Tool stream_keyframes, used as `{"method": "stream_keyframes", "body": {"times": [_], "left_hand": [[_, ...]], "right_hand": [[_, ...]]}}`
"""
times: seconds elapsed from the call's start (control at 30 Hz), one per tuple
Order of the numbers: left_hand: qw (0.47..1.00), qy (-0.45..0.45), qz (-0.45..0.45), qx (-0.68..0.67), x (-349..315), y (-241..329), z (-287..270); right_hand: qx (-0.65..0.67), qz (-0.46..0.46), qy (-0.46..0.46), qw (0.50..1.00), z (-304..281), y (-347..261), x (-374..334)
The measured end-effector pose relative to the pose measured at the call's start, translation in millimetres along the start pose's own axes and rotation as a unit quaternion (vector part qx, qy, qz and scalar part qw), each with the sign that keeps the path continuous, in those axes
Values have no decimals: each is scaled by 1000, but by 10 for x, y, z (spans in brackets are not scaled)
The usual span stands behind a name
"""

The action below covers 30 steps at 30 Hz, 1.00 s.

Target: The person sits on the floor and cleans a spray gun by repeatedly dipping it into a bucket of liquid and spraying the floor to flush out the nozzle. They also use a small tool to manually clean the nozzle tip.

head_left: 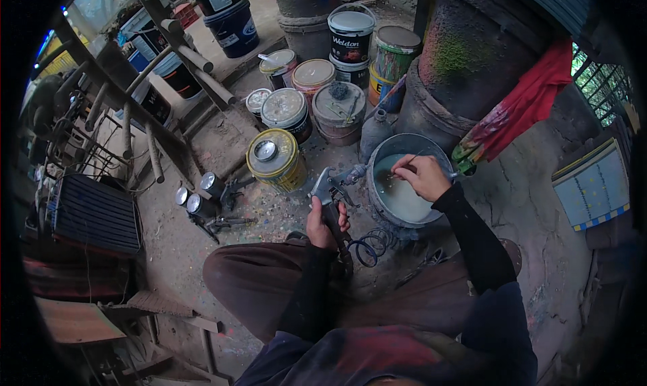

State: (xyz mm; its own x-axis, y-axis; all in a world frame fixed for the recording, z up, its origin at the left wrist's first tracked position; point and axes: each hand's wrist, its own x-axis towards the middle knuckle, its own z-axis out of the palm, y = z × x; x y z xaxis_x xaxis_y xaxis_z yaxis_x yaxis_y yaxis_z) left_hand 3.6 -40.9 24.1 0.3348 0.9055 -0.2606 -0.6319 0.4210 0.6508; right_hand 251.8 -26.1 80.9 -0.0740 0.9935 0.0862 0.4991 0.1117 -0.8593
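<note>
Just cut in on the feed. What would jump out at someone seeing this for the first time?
The two hands at centre: the left hand grips a metal spray gun, and the right hand holds a thin stick over a grey bucket of pale liquid. Behind them stands a cluster of paint cans, the nearest a yellow can with a silver lid. At upper right a red cloth hangs off a mossy dark drum.
</note>
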Motion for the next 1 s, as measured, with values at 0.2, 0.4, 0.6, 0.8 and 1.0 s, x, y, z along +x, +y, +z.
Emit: {"method": "stream_keyframes", "body": {"times": [0.2,0.4,0.6,0.8,1.0], "left_hand": [[999,-6,-13,31,17,-75,10],[999,-6,-18,28,-7,-68,46],[999,6,-11,49,-38,-65,81],[995,1,9,99,-81,-40,118],[996,-3,18,87,-107,-65,72]], "right_hand": [[122,-99,38,987,58,-476,-114],[54,-179,61,980,169,-476,-125],[-50,-264,35,963,218,-468,-126],[-88,-252,50,962,338,-481,-187],[-66,-228,75,968,406,-518,-215]]}}
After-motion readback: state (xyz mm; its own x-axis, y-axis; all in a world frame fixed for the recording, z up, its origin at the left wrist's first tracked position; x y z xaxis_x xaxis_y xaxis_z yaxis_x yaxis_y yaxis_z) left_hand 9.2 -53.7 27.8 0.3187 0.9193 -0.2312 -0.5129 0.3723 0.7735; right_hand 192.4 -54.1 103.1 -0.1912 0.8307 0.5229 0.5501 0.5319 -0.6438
